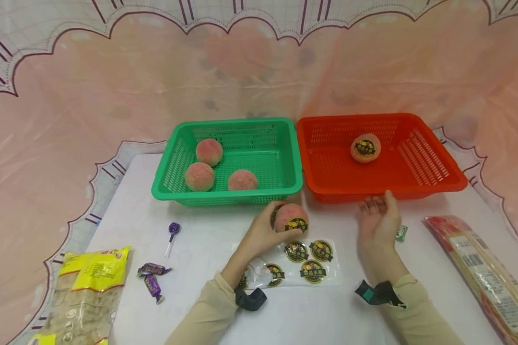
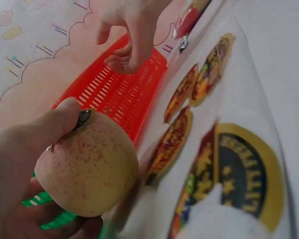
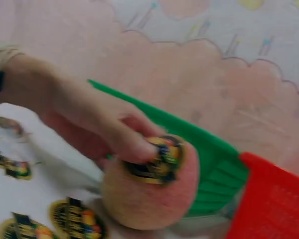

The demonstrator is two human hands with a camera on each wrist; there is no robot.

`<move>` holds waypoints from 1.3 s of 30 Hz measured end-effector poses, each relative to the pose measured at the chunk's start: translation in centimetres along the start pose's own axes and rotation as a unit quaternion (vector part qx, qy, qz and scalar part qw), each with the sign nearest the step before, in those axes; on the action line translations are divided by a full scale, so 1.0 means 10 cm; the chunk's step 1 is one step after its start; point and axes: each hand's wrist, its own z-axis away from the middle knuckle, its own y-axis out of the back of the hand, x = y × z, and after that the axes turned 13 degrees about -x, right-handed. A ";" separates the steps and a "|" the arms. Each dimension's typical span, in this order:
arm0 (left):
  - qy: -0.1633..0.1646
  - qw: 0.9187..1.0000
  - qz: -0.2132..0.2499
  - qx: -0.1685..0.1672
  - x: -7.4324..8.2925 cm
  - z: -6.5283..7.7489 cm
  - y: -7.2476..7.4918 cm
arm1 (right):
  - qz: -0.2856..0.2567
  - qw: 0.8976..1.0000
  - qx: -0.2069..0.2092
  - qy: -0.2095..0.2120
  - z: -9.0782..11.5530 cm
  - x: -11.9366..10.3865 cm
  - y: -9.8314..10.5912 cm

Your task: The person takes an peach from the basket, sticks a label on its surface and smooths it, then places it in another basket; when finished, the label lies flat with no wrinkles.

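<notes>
My left hand (image 1: 265,230) grips a pink peach (image 1: 290,214) just in front of the green basket. On the peach is a round black-and-gold sticker (image 3: 158,160), with the left thumb lying over its edge. Below that hand lies a sheet of matching stickers (image 1: 312,271), partly covered by the left wrist. My right hand (image 1: 379,223) is in front of the red basket, palm turned up, fingers loosely bent and holding nothing. One peach with a sticker (image 1: 365,147) sits in the red basket (image 1: 414,191). Three peaches without visible stickers, one of them a front peach (image 1: 242,180), lie in the green basket (image 1: 164,191).
At left are a purple lollipop (image 1: 172,232), two wrapped candies (image 1: 153,285) and a yellow-topped snack bag (image 1: 86,287). A long red-and-clear package (image 1: 483,268) lies at right. A small green packet (image 1: 401,233) is beside the right hand. A patterned cloth (image 1: 241,72) hangs behind the baskets.
</notes>
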 end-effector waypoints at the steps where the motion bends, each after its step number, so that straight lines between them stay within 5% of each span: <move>1: -0.003 1.000 0.003 -0.005 0.02 0.00 0.01 | -0.025 0.999 0.014 0.020 -0.03 -0.06 0.00; 10: -0.066 0.994 0.075 -0.046 0.53 0.04 0.16 | -0.117 0.990 0.047 0.061 -0.20 -0.47 0.01; 15: -0.089 0.984 0.151 -0.034 0.96 -0.13 0.36 | -0.110 0.990 0.045 0.075 -0.22 -0.51 0.01; 23: -0.031 0.978 0.206 0.028 1.14 -0.88 0.51 | -0.105 0.990 0.051 0.077 -0.19 -0.49 0.01; 31: 0.045 0.960 0.260 0.097 1.25 -1.65 0.42 | -0.102 0.991 0.042 0.075 -0.21 -0.49 0.03; 39: 0.112 0.963 0.195 0.145 1.24 -2.17 0.18 | -0.106 0.991 0.032 0.074 -0.20 -0.49 0.03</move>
